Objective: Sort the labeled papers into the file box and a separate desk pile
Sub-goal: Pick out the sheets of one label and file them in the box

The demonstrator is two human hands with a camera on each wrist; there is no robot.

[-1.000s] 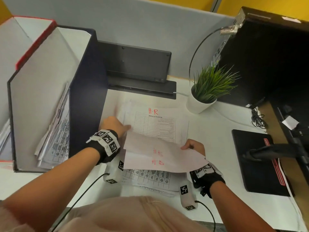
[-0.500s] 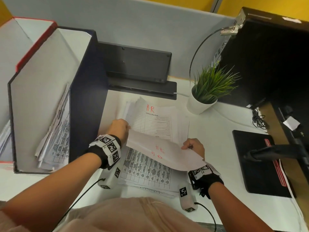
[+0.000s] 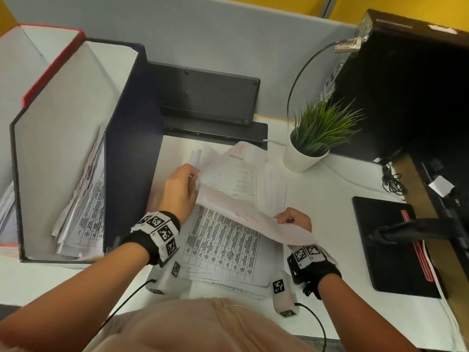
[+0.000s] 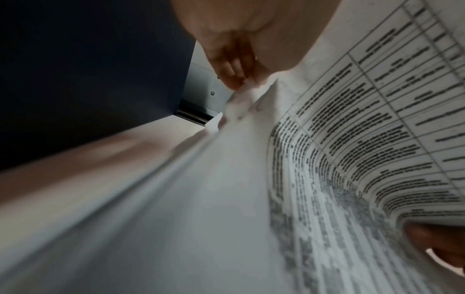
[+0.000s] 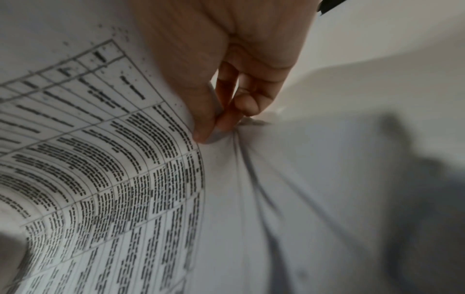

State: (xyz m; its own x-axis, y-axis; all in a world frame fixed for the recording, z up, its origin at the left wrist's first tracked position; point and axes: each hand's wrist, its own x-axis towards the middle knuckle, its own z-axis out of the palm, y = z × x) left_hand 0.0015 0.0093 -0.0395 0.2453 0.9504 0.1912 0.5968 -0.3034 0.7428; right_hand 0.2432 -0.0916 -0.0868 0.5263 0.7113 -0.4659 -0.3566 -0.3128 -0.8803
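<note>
Both hands were busy with one stack of labeled papers [image 3: 223,247] lying on the desk [image 3: 330,199] directly under and between them. The right hand [image 3: 294,219] pinched the near right corner of the folded-back top sheet [image 3: 253,219] between thumb and fingertips [image 5: 221,123], holding it curled up and towards the body, probably so that the pages beneath stayed exposed. The left hand [image 3: 177,191], on the stack's opposite edge, had its fingers [image 4: 234,79] closed on the far left corner of a deeper sheet [image 3: 231,174] and held it raised, which tipped a red mark at its top into sight; the aim was likely to read that label and decide where the page belonged. Just left of the left hand stood the file box [image 3: 132,148], its dark wall almost touching the wrist, with a leaning bundle of sorted papers [image 3: 86,207] inside, so a short sideways carry would reach it. Beyond the right hand sat a small potted plant [image 3: 314,138]. No separate desk pile could be told apart from the stack. The red mark was too warped and blurred to read, as was the faint red writing showing through the folded sheet. How many pages the left fingers gripped could not be told, since both wrist views were smeared and the printed tables illegible.
</note>
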